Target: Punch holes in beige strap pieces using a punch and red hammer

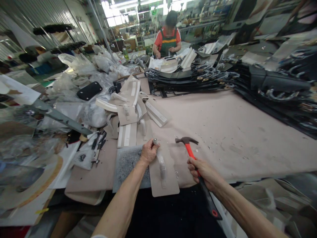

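My right hand point(201, 172) grips the red-handled hammer point(195, 165), its head raised over the counter point(235, 132) near the front edge. My left hand point(148, 152) pinches a small metal punch point(156, 141) upright on the tan leather piece point(163, 178) there.

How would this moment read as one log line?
left hand: pinching small metal piece at beige panel far end | right hand: gripping red-handled hammer | panel: partly on grey slab
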`<state>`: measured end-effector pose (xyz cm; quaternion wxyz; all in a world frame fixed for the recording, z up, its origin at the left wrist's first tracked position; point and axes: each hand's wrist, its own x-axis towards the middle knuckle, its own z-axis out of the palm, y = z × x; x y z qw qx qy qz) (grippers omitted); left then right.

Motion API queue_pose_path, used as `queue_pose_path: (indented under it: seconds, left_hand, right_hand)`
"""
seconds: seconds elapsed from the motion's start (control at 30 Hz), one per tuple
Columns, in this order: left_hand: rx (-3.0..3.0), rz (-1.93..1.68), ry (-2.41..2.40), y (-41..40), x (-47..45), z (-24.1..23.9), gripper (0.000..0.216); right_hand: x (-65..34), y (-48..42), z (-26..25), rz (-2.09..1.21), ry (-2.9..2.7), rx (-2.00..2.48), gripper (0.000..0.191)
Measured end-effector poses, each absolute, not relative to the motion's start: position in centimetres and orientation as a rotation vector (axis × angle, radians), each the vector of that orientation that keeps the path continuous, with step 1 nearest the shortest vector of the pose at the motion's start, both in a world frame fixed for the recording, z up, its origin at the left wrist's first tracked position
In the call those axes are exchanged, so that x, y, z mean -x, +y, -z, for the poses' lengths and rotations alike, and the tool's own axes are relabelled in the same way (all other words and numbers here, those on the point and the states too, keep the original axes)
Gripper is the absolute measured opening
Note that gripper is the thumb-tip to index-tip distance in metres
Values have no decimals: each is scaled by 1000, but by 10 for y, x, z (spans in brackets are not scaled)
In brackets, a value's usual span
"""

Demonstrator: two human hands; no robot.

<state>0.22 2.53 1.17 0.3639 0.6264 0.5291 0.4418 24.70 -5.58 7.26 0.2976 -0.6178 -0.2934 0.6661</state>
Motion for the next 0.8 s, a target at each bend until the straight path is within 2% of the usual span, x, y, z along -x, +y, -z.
queue_pose_path:
  seconds: [0.07, 0.13, 0.2, 0.27, 0.4, 0.5, 0.6, 0.8]
  left_hand:
    - [-1642, -1131, 1372, 22, -2, -12, 7]
    - [-1663, -1135, 1380, 20, -3, -12, 8]
    - [-1671, -1142, 1379, 18, -3, -11, 9]
    - [-1666, -1148, 1390, 17, -3, -9, 9]
    - [-1667, -1139, 1404, 18, -2, -6, 8]
    - [-1692, -1131, 1379, 19, -1, -5, 11]
    - [-1700, -1121, 1378, 19, -1, -3, 13]
    - [-1649, -1111, 1400, 18, -1, -1, 14]
  right_hand:
    - [-234, -51, -95, -1529, -1071, 1617, 28]
    - [-224, -44, -113, -1108, -1471, 1608, 33]
    - [-216, -36, -122, -702, -1829, 1632, 31]
    - [-212, -29, -127, -481, -2161, 1691, 25]
    - [-215, -16, -149, -319, -2456, 1646, 23]
    - [-213, -12, -176, -162, -2097, 1534, 30]
    - [-208, -16, -175, -110, -1770, 1488, 32]
    - [-218, -29, -123, -389, -2517, 1784, 25]
